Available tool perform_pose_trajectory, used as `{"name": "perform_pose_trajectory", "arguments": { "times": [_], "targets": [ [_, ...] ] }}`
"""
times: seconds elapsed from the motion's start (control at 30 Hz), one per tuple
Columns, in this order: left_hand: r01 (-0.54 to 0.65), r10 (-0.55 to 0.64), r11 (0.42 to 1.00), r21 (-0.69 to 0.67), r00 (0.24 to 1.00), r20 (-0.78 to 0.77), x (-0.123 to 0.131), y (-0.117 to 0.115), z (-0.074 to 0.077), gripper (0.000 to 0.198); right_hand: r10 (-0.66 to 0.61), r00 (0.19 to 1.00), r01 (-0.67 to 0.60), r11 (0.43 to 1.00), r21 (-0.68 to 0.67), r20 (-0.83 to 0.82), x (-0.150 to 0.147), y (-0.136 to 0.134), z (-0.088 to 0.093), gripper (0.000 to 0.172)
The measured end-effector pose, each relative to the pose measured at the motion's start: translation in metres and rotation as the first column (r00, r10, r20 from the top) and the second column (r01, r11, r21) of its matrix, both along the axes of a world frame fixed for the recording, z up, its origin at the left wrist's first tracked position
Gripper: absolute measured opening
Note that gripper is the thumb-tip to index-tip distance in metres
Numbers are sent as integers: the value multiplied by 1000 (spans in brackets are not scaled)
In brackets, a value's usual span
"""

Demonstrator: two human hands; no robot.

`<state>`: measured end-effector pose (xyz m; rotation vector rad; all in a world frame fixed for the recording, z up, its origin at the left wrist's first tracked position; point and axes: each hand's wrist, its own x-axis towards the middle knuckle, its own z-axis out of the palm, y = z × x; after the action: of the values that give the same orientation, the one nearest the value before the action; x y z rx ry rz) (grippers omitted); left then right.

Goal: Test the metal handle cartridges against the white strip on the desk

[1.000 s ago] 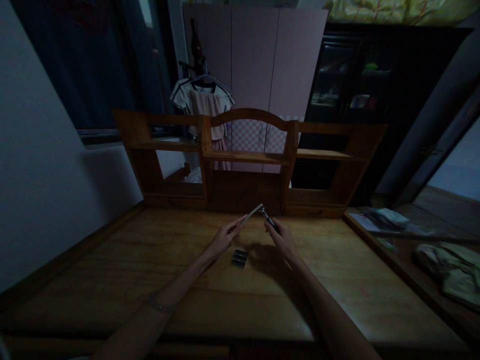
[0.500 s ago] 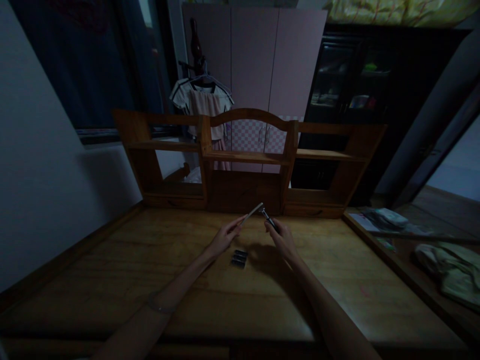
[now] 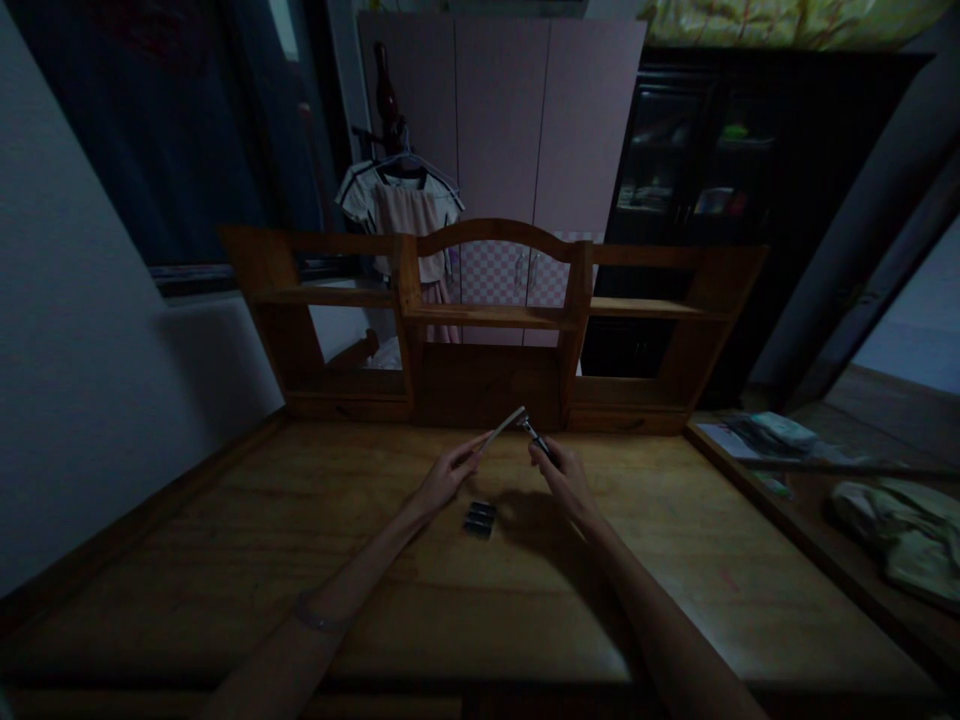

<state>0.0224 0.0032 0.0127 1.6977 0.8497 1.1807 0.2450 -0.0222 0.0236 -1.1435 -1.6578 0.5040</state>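
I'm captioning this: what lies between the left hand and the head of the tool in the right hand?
In the head view, a thin strip reaches from the left hand to beside the tool's head; whether they touch is unclear.

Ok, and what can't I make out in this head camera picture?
All in the head view:
- Near end of the pale strip: hidden by the left hand.
- Handle end of the tool: hidden by the right hand.
- Whether strip and tool touch: too small, dim.
- Markings on the dark pieces: too small, dark.
- Top of the yellow bundle: cut off by the upper edge.
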Motion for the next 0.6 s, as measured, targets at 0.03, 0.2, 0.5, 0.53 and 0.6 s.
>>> {"name": "perform_pose_trajectory", "arguments": {
  "times": [0.03,0.2,0.5,0.53,0.6],
  "targets": [
    [6,-6,1000,13,1000,-2,0,0,0,51,3,1000,-3,1000,0,0,0,0,0,36],
    [-14,16,997,-77,1000,27,-1,1,-2,53,-25,1000,25,1000,8,-15,1,1,1,35],
    [-31,37,976,-214,999,25,-3,4,-8,57,-22,1000,22,1000,19,-13,2,-1,3,36],
    [-37,48,976,-216,998,48,-4,4,-6,58,-24,1000,25,1000,18,-14,2,0,2,36],
    [-29,50,979,-203,994,95,-5,4,-4,58,-29,1000,29,1000,8,-13,2,3,0,35]
  ]
}}
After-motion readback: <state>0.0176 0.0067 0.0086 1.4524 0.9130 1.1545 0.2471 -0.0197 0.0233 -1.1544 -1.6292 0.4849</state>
